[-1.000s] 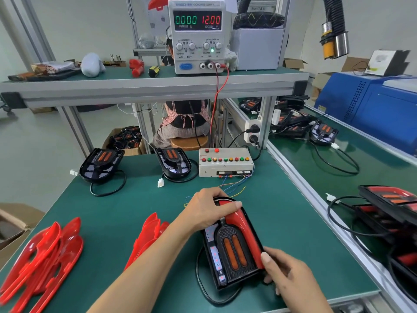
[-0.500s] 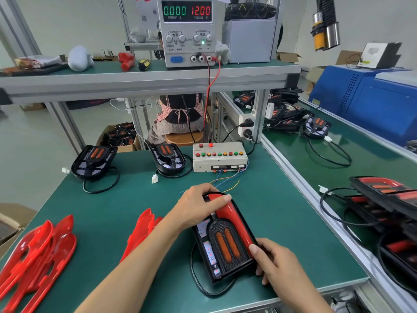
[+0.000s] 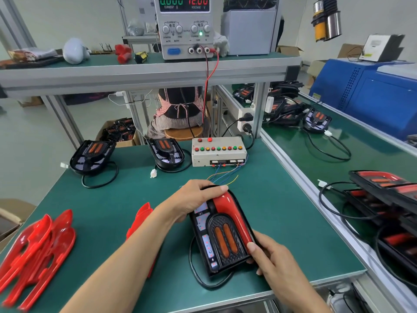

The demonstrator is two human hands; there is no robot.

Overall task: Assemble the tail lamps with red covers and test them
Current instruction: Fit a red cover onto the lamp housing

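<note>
At the far left of the green bench [image 3: 282,213] I see a heap of loose red covers [image 3: 38,251], with a second small stack of red covers [image 3: 141,219] beside my left forearm. Farther back sit two bare black tail lamp housings [image 3: 92,155] and [image 3: 165,152], each with its cable coiled by it. My left hand [image 3: 196,201] grasps the far end of the tail lamp [image 3: 222,233] I am working on, fingers curled over its top edge. That lamp lies flat near the front edge of the bench, with its red cover [image 3: 234,216] seated along its right side. Behind it stands the button test box [image 3: 217,151], and on the shelf above it the power supply [image 3: 186,28] reads 12.00 volts. My right hand [image 3: 270,256] grips the lamp's near right corner, thumb pressing on the cover's lower end.
</note>
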